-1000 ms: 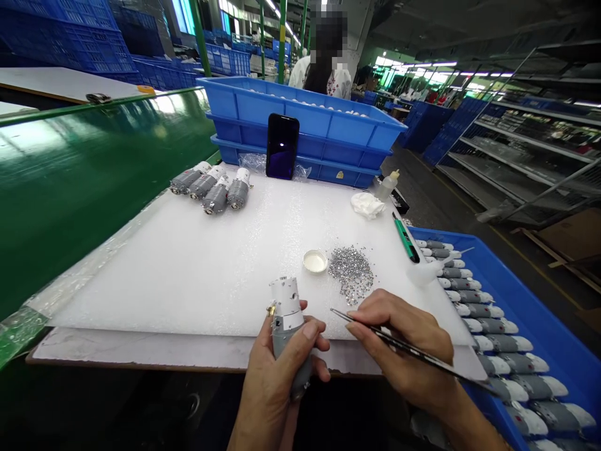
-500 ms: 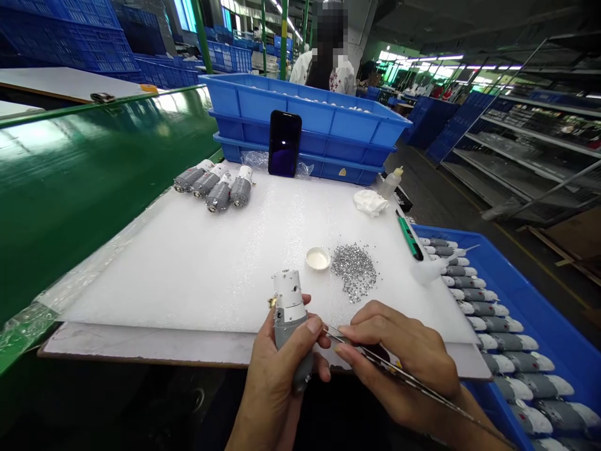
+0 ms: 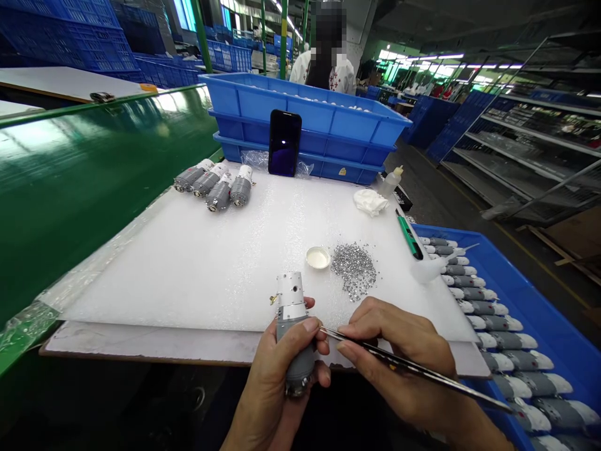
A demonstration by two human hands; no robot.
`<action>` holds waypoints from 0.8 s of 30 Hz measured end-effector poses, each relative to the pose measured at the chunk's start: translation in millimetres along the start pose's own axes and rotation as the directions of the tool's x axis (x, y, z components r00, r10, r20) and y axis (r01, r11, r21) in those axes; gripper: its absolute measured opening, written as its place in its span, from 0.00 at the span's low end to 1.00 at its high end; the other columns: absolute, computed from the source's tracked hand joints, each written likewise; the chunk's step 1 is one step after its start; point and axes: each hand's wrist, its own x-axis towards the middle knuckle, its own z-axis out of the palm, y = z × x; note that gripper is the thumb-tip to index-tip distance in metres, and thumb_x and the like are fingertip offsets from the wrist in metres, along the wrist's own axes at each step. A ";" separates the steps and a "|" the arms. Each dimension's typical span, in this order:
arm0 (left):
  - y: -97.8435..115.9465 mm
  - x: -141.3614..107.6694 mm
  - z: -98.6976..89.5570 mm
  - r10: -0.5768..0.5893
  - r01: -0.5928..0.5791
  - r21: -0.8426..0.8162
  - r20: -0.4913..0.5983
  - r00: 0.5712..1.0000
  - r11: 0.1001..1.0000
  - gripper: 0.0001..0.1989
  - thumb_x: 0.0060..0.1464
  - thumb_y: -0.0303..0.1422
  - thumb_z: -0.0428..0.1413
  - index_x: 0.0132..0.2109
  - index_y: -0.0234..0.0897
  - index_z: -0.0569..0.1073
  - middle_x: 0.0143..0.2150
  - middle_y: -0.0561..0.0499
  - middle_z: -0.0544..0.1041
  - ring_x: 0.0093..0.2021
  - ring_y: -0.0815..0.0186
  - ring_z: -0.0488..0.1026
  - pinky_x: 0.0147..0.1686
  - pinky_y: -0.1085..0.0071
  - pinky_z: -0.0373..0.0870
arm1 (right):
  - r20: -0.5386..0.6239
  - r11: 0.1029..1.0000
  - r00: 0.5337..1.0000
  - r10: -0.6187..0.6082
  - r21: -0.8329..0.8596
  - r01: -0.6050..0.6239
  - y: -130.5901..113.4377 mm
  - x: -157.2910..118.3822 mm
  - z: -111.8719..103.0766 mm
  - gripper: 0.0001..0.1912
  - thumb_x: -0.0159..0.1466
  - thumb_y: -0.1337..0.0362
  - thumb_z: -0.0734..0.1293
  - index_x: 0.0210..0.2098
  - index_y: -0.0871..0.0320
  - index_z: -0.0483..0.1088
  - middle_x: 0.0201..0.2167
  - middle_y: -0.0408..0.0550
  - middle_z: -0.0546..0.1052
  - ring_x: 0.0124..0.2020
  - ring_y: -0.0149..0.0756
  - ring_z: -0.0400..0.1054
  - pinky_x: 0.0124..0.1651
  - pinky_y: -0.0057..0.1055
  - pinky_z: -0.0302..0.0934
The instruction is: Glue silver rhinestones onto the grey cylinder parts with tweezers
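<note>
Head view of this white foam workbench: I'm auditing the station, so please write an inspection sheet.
Surface: white foam sheet on a pale board.
Job's things: grey-and-white cylindrical gear motor; pile of silver rhinestones; shallow white dish.
Clutter: black smartphone propped upright; crumpled white cloth.
Hands: left hand grips the motor; right hand holds long black tweezers, tips near it.
Cables: nothing seen.
Surroundings: stacked blue plastic crates ahead; blue tray of motors right; green conveyor belt left.

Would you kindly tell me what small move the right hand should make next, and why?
Probably lift the tweezers in the right hand across to the silver grains: the tips look empty, though that is hard to tell, and they sit beside the grey-and-white motor in the left hand, with the pile just beyond.
</note>
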 end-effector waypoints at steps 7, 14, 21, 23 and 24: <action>-0.4 -0.7 2.1 0.004 -0.003 0.020 -0.032 0.999 1.000 0.19 0.49 0.29 0.66 0.49 0.37 0.75 0.26 0.54 0.77 0.20 0.71 0.69 0.21 0.77 0.70 | 0.008 1.000 1.000 0.010 0.022 -0.010 -0.3 0.5 -1.0 0.04 0.66 0.72 0.68 0.37 0.57 0.71 0.28 0.44 0.75 0.28 0.31 0.69 0.30 0.28 0.61; -0.4 -2.4 0.8 0.014 -0.013 0.052 -0.027 1.000 0.999 0.16 0.50 0.31 0.66 0.47 0.37 0.76 0.27 0.54 0.77 0.20 0.72 0.70 0.23 0.78 0.71 | 0.005 1.000 1.000 0.006 0.016 -0.006 1.0 1.0 1.5 0.04 0.66 0.72 0.67 0.38 0.58 0.71 0.27 0.44 0.75 0.28 0.30 0.69 0.30 0.27 0.61; -0.1 -2.3 -3.3 0.002 -0.002 0.061 0.003 1.000 0.998 0.17 0.51 0.33 0.65 0.49 0.37 0.76 0.26 0.53 0.76 0.21 0.71 0.69 0.24 0.78 0.71 | -0.014 0.987 0.990 0.138 0.081 -0.136 -3.6 3.0 3.3 0.07 0.66 0.71 0.67 0.31 0.57 0.70 0.25 0.41 0.73 0.25 0.27 0.66 0.28 0.25 0.58; 0.7 -1.9 -4.2 0.001 -0.001 0.059 -0.002 1.000 0.998 0.17 0.51 0.33 0.65 0.49 0.37 0.76 0.26 0.52 0.76 0.21 0.71 0.69 0.24 0.78 0.71 | -0.013 0.975 0.980 0.197 0.108 -0.195 -3.6 3.8 2.8 0.09 0.66 0.68 0.67 0.29 0.57 0.69 0.23 0.40 0.72 0.24 0.27 0.64 0.26 0.25 0.56; 1.2 -1.9 -4.7 -0.001 0.002 0.055 -0.005 1.000 0.998 0.17 0.51 0.33 0.65 0.49 0.36 0.76 0.27 0.52 0.76 0.21 0.71 0.69 0.24 0.77 0.71 | -0.014 0.967 0.974 0.228 0.122 -0.224 -3.1 4.1 2.6 0.10 0.66 0.67 0.67 0.28 0.57 0.69 0.23 0.40 0.71 0.23 0.27 0.63 0.26 0.25 0.55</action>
